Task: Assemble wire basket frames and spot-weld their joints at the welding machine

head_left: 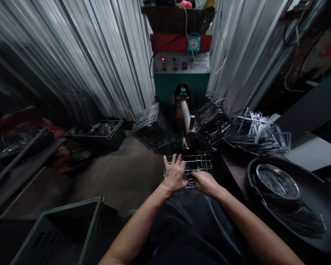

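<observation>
In front of my lap lies a wire rack (199,162), a rectangular grid of thin metal rods. My left hand (175,173) rests on the left part of this grid with its fingers spread. Near the grid's front edge, my right hand (206,181) has its fingers curled in; what they pinch is too small and dark to make out. Just beyond the rack stands a green welding machine (165,84), whose metal arm and electrode tip (185,144) point down toward the grid.
Stacked wire frames (151,127) stand left of the machine, and more frames (213,121) to its right. Loose wire pieces (256,129) are heaped farther right. A large dark pan (317,206) holds a round metal dish (298,189) of short rods. A green crate (95,224) sits at lower left.
</observation>
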Available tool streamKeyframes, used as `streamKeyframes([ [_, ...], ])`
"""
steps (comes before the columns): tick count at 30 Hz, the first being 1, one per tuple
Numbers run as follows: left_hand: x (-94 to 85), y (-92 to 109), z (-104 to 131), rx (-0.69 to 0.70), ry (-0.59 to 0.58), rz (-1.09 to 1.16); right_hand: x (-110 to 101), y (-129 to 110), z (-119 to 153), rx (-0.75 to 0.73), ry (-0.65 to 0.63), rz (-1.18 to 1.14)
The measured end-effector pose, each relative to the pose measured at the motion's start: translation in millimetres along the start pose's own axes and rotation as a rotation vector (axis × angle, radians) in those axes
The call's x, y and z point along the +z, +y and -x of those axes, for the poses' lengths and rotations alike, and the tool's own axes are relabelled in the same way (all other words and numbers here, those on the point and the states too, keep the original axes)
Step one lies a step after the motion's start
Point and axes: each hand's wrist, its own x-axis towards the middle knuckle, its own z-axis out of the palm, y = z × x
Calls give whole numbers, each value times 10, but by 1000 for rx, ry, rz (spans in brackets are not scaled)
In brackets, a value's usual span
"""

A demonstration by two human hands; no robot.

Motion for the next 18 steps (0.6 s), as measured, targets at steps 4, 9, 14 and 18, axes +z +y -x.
streamKeyframes([
  [4,-16,-73,-37,-11,3,14,-138,-42,25,-125,-79,97],
  [9,36,-171,-93,-12,2,52,-139,-81,-75,-79,-66,225],
  [14,125,-279,-169,-1,-5,55,-100,-72,-185,-66,-59,273],
  [18,173,-358,-251,1,-31,71,-74,-27,-256,-61,-60,270],
])
